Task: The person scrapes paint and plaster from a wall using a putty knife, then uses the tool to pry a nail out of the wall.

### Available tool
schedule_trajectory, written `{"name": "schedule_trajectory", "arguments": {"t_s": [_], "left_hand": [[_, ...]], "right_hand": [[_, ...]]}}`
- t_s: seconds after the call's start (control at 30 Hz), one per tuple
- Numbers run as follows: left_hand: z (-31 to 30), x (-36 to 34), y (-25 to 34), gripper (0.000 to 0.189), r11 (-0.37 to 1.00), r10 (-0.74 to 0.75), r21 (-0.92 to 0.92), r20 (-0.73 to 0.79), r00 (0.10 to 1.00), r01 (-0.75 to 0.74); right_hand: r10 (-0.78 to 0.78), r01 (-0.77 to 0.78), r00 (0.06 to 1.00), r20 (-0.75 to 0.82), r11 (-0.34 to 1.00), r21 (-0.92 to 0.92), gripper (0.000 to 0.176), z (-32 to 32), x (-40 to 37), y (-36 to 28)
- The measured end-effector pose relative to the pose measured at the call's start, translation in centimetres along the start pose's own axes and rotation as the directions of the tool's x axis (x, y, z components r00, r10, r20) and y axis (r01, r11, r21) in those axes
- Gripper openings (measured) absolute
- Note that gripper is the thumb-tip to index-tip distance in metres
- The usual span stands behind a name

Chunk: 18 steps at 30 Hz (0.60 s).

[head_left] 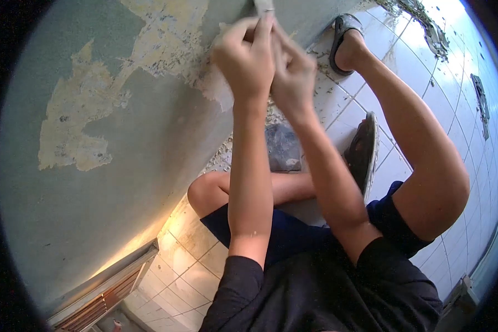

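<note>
Both of my hands are raised together at the top of the view, close to a green painted wall (122,116). My left hand (246,61) is closed around a flat, pale metal scraper (264,6), whose far end runs out of the picture. Just to its right, my right hand (294,74) is slightly blurred, its curled fingers closed on the same tool. Pale bare patches (74,127) show where paint is gone from the wall. The grip inside the fingers is mostly hidden.
Paint chips (221,157) lie along the wall's foot. A dark, dusty flat piece (283,146) rests on the tiled floor (393,61) between my legs. A dark sandal (364,155) lies beside my knee. Peeled strips (480,102) are at right, a wooden-slatted frame (108,290) at lower left.
</note>
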<state>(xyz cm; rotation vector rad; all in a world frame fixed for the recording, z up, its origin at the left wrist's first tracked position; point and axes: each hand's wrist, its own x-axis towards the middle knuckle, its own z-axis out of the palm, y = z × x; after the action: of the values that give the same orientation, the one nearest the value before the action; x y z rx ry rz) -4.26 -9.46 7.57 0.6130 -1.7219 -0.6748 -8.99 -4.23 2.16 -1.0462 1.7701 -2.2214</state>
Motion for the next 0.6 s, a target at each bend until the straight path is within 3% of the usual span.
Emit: {"name": "schedule_trajectory", "arguments": {"t_s": [0.07,0.13,0.17,0.27,0.3,0.33,0.4,0.6], "left_hand": [[2.5,3.1,1.1,0.027,0.995,0.093,0.049,-0.031,0.995,-0.091],[3.4,4.6,6.2,0.030,0.999,-0.010,0.036,0.017,1.000,0.010],[3.6,4.3,4.8,0.027,0.998,0.061,0.022,0.073,0.995,-0.063],[3.5,2.1,3.1,0.027,0.996,0.039,0.077,0.061,0.997,-0.043],[3.1,0.8,2.6,0.026,0.998,-0.036,0.044,0.029,0.999,0.035],[2.3,-0.3,2.3,0.026,0.990,-0.121,0.081,0.034,0.992,0.118],[0.9,-2.7,1.3,0.028,0.967,-0.244,0.078,-0.001,0.970,0.243],[-2.5,-4.7,0.5,0.025,0.934,-0.340,0.085,-0.070,0.938,0.346]], "right_hand": [[-0.114,0.113,0.993,-0.029,0.993,-0.029,0.040,-1.5,2.9,-1.7],[0.129,-0.132,0.991,0.026,0.966,0.223,0.039,-3.2,4.7,-4.0],[0.143,-0.142,0.990,-0.002,0.985,0.100,0.038,-3.9,4.7,-5.1],[0.050,-0.044,0.997,-0.066,0.995,0.084,0.037,-3.6,2.7,-2.8],[0.161,-0.159,0.987,-0.023,0.985,0.073,0.038,-3.5,1.3,-2.3],[0.151,-0.149,0.988,-0.023,0.985,0.082,0.037,-3.0,0.1,-2.0],[0.306,-0.310,0.951,0.047,0.943,0.123,0.036,-2.5,-2.5,-1.6],[0.235,-0.247,0.967,0.097,0.960,0.129,0.037,-0.5,-5.5,-1.9]]}}
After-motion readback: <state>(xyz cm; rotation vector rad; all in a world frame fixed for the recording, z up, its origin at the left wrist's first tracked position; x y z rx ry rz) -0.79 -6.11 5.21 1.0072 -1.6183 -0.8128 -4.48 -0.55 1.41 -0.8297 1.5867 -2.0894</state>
